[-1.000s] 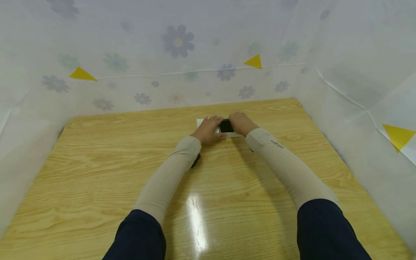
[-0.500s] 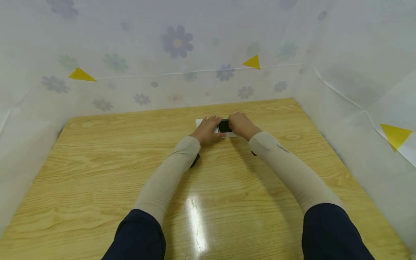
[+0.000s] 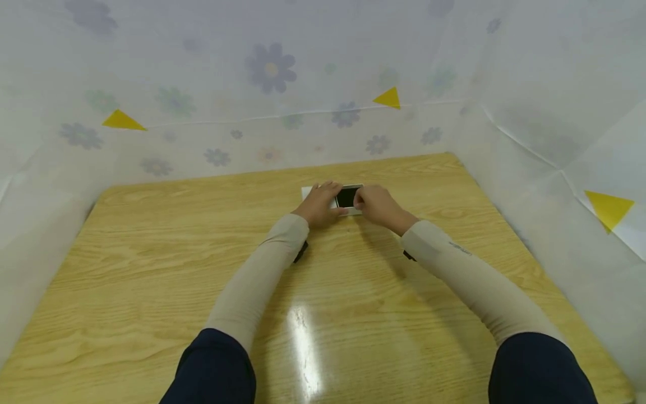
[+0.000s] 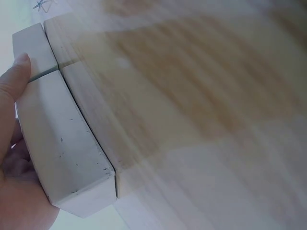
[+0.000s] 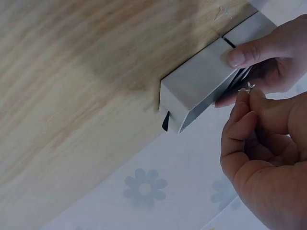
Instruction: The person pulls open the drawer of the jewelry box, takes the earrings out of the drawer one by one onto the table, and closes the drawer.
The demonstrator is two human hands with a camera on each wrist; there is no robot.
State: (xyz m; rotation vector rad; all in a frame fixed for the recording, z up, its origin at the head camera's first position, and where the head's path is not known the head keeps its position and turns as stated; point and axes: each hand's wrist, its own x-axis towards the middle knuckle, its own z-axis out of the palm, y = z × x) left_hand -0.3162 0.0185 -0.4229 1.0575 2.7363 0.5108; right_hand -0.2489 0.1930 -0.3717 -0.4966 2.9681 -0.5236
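A shallow white box tray (image 5: pixel 196 76) with a black inside (image 3: pixel 347 196) lies near the table's far edge. A second white box part (image 4: pixel 67 139) butts against its left end, a thin dark gap between them. My left hand (image 3: pixel 319 205) grips the tray near this gap, thumb on the near side wall and fingers behind. Over the tray's right end, my right hand (image 3: pixel 379 205) pinches a small silvery trinket (image 5: pixel 248 88) with short prongs between thumb and forefinger. Its exact kind I cannot tell. The other fingers are curled.
A thin star-shaped silvery piece (image 5: pixel 223 13) shows on the table beside the box. A black tab (image 5: pixel 166 121) sticks out of the tray's end. The wood-grain table (image 3: pixel 202 264) is enclosed by a flowered white curtain (image 3: pixel 217 73) with yellow triangles (image 3: pixel 388 98).
My right hand has drawn back slightly right and towards me, with its forearm swinging outward, uncovering more of the tray's right end. The left hand keeps its hold on the box.
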